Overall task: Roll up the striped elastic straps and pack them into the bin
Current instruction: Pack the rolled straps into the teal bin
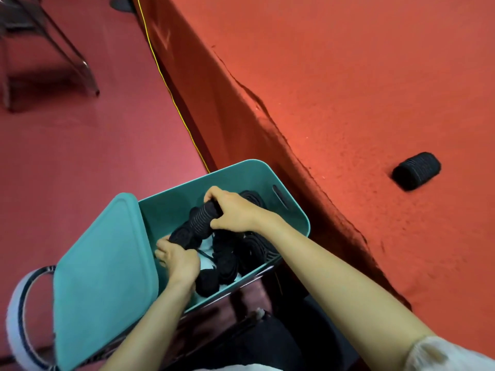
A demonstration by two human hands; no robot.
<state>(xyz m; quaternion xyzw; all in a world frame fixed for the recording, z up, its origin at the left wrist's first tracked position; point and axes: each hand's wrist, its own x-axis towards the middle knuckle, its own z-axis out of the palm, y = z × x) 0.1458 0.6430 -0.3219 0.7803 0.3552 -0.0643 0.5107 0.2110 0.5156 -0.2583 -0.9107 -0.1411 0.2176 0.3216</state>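
Hands (235, 211) gripping black thin-striped roll (199, 219), teal bin (171, 202)

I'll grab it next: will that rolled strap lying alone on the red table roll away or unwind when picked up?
The rolled strap lies on its side on the red table, so a nudge could roll it. Wound fabric, so probably light and squashy. No fastening shows, so the end may loosen.

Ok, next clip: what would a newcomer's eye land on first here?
Both hands are in the teal bin at lower centre: the right hand grips a rolled strap, the left hand is among the packed rolls. One lone roll lies on the red table, right.
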